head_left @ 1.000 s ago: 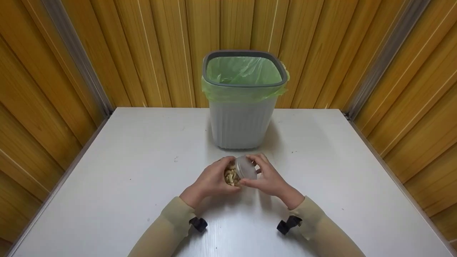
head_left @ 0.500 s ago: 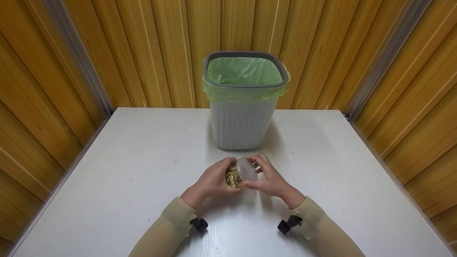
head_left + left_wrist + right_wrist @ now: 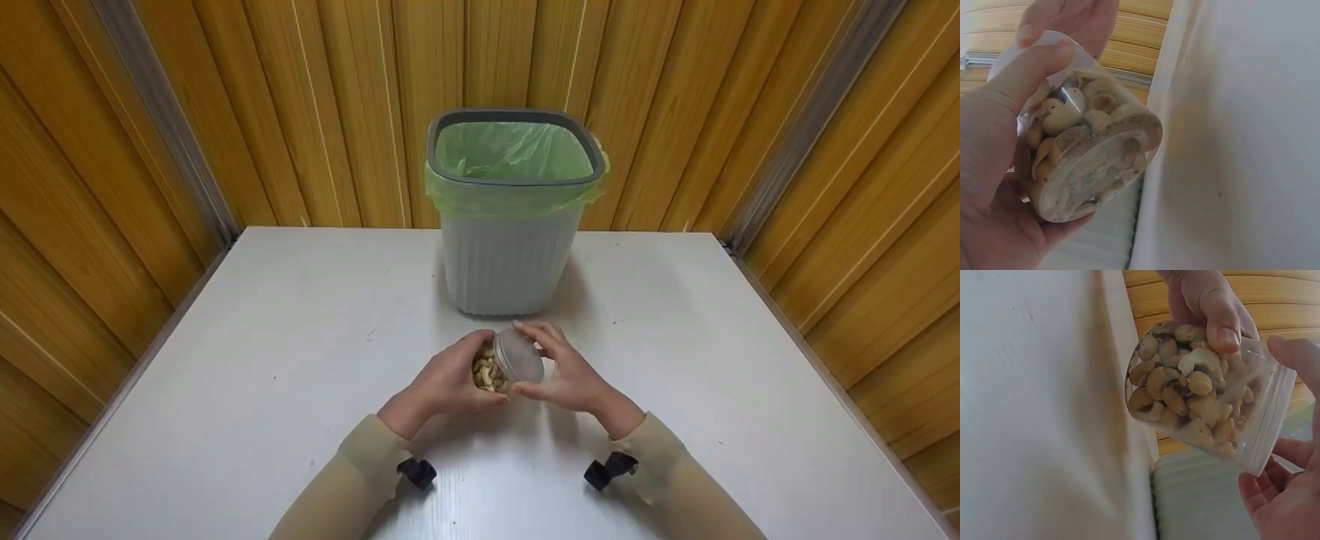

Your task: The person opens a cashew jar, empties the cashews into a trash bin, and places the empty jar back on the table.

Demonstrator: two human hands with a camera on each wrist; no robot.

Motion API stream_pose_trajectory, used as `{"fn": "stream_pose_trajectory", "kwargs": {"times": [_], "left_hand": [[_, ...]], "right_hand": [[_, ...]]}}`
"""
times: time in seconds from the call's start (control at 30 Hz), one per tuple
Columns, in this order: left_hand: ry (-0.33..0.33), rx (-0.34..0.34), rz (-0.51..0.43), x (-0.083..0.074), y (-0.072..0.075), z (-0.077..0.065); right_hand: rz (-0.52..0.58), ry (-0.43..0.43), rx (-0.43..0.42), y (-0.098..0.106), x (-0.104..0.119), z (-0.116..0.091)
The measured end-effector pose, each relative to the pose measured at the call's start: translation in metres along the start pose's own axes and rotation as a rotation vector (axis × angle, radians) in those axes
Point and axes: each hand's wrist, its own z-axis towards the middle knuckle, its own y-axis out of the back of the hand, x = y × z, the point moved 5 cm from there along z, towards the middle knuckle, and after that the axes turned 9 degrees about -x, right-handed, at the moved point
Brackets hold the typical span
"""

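Observation:
A clear plastic jar (image 3: 1185,394) full of cashews (image 3: 489,373) is held tilted on its side above the table, its bottom turned toward the left. My left hand (image 3: 446,379) grips the jar body, thumb on one side and fingers on the other. On the jar's right end sits a frosted, whitish screw lid (image 3: 520,356). My right hand (image 3: 570,375) holds this lid by its rim, thumb and fingers on opposite edges. The left wrist view shows the round base of the jar (image 3: 1098,174) with nuts behind it. Part of the lid is hidden by fingers.
A light grey trash bin (image 3: 506,262) with a dark rim and a green bag liner (image 3: 517,199) stands just beyond the hands. Beneath everything is a white table (image 3: 322,300). Wood-patterned panels (image 3: 337,90) enclose the back and both sides.
The fingers of my right hand have shifted slightly around the lid's edge, and more of its face shows. My left hand and the jar stay nearly in place.

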Motion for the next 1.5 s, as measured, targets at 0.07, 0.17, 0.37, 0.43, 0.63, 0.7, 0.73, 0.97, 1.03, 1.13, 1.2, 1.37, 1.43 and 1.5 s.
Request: {"fn": "stream_pose_trajectory", "kwargs": {"times": [0.07, 0.17, 0.37, 0.43, 0.63, 0.7, 0.73, 0.97, 1.03, 1.13, 1.2, 1.37, 1.43, 1.5], "left_hand": [[0.007, -0.012, -0.011, 0.001, 0.001, 0.0], [0.03, -0.031, -0.049, 0.001, 0.003, 0.001], [0.059, -0.071, -0.14, 0.004, 0.005, 0.002], [0.064, -0.078, -0.156, 0.005, 0.005, 0.002], [0.083, -0.075, -0.177, 0.007, 0.004, 0.003], [0.086, -0.074, -0.181, 0.007, 0.003, 0.003], [0.087, -0.074, -0.182, 0.007, 0.003, 0.003], [0.09, -0.06, -0.226, 0.007, 0.003, 0.003], [0.093, -0.055, -0.234, 0.007, 0.003, 0.002], [0.091, -0.056, -0.221, 0.008, 0.003, 0.002], [0.087, -0.057, -0.214, 0.008, 0.003, 0.002], [0.081, -0.058, -0.208, 0.008, 0.003, 0.003], [0.08, -0.057, -0.209, 0.008, 0.003, 0.003], [0.081, -0.054, -0.209, 0.009, 0.003, 0.003]], "right_hand": [[0.022, -0.013, -0.004, 0.0, 0.0, 0.001], [0.073, -0.051, -0.036, -0.001, -0.001, 0.002], [0.18, -0.192, -0.109, -0.006, -0.007, 0.002], [0.203, -0.223, -0.126, -0.009, -0.009, 0.002], [0.248, -0.28, -0.168, -0.012, -0.011, 0.002], [0.251, -0.285, -0.174, -0.013, -0.011, 0.002], [0.25, -0.284, -0.175, -0.013, -0.011, 0.002], [0.262, -0.273, -0.158, -0.013, -0.01, 0.002], [0.271, -0.271, -0.151, -0.013, -0.01, 0.002], [0.268, -0.263, -0.146, -0.013, -0.011, 0.002], [0.272, -0.259, -0.143, -0.013, -0.011, 0.002], [0.281, -0.24, -0.128, -0.012, -0.012, 0.002], [0.281, -0.229, -0.12, -0.012, -0.012, 0.002], [0.279, -0.218, -0.111, -0.011, -0.012, 0.002]]}}
